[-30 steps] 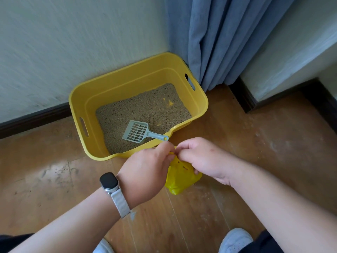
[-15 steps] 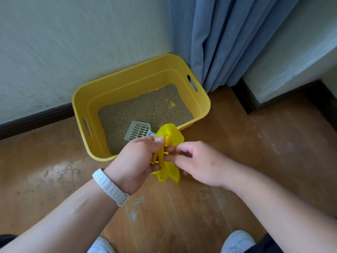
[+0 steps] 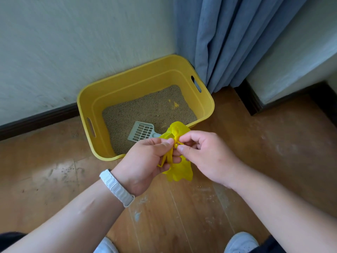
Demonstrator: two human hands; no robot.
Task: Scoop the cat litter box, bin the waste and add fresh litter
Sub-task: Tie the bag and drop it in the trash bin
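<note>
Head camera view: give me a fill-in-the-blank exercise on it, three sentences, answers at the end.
The left hand and right hand both pinch a plastic bag coloured ____.
The litter box, with the scoop in it, stands beside a ____ curtain.
The white watch band sits on the ____ wrist.
Missing words: yellow; blue; left.

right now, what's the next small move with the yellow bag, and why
Probably pull the twisted ends apart to snug the tie. The left hand and right hand both pinch the yellow bag at its gathered neck, the loop looks loose, and the scoop lies in the litter box, so scooping seems done.
</note>
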